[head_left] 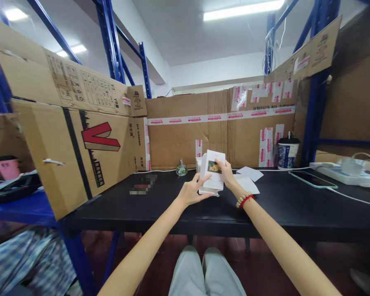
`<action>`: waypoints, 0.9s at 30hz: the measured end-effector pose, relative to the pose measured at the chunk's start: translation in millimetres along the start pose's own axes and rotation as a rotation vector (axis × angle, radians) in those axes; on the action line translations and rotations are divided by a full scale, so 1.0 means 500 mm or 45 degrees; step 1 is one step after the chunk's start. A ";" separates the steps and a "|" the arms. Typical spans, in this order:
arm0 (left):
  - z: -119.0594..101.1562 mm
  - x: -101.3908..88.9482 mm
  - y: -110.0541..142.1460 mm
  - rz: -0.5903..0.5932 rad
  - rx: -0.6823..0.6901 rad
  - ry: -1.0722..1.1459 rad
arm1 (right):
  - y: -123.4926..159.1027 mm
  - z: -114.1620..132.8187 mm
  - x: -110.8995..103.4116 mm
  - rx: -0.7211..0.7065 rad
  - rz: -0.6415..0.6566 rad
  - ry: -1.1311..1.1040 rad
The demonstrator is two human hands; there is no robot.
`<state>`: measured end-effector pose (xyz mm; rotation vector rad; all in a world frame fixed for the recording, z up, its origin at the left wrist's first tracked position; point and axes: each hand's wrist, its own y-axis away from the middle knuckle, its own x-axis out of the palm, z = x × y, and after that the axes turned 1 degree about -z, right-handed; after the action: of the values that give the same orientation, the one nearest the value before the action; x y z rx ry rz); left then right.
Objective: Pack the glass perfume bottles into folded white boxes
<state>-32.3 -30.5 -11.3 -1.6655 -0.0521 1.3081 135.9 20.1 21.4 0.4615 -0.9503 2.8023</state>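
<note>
Both hands hold a small stack of white printed cards (pixel 214 181) above the black table. The top card carries a dark picture with yellow in it and lines of small print. My left hand (pixel 193 189) grips the stack at its lower left, thumb and fingers around the edge. My right hand (pixel 226 170) is closed on its upper right side, fingers over the picture. Loose white papers (pixel 246 185) lie on the table just beyond my right wrist. A small round glass bottle (pixel 181 168) stands to the left of the stack, near the back.
Cardboard panels (pixel 185 135) wall the black table (pixel 160 209) at the back and left. At the right are a lidded paper cup (pixel 287 154), a phone (pixel 313 179) on a cable and a white power strip (pixel 354 174). A pink cup (pixel 8 168) stands beyond the left panel.
</note>
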 end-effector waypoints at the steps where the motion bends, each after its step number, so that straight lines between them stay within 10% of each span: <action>1: 0.001 -0.001 -0.001 0.013 -0.015 -0.007 | 0.000 0.000 0.000 0.011 0.000 0.002; 12: -0.017 -0.012 -0.013 -0.102 -0.177 0.374 | -0.001 0.000 0.005 0.061 -0.007 0.015; 22: -0.016 0.030 -0.099 -0.786 -0.407 0.761 | 0.057 0.007 0.018 -0.124 0.374 0.274; 27: -0.011 0.047 -0.104 -0.669 -0.386 0.836 | 0.056 0.009 0.012 -0.245 0.294 0.333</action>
<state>7.5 6.2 7.9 -2.0826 -0.2847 0.3419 124.9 -4.6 11.1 -0.0431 -1.2632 2.8308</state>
